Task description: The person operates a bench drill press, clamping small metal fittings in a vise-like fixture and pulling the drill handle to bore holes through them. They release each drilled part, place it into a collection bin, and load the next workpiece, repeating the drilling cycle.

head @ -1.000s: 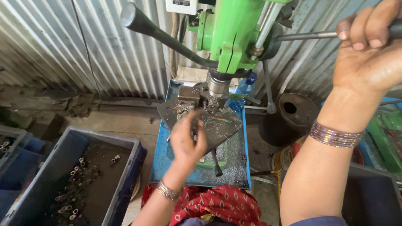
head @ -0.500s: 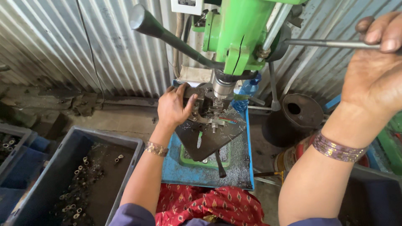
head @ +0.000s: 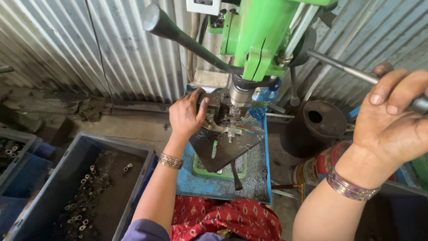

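Change: left hand (head: 187, 117) has settled lower on the fixture (head: 213, 109) under the spindle (head: 240, 96).
Right hand (head: 394, 122): clenched on the lever (head: 352, 71).
Technique: keep fingers off the spindle; feed slowly.
Labels: white plate (head: 203, 6), top of the green drill (head: 263, 35).
Bin (head: 53, 192): grey, lower left, small metal parts.

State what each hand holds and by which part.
Right hand grips the grey metal feed lever near its outer end. Left hand rests on the dark metal fixture under the spindle; grip unclear.
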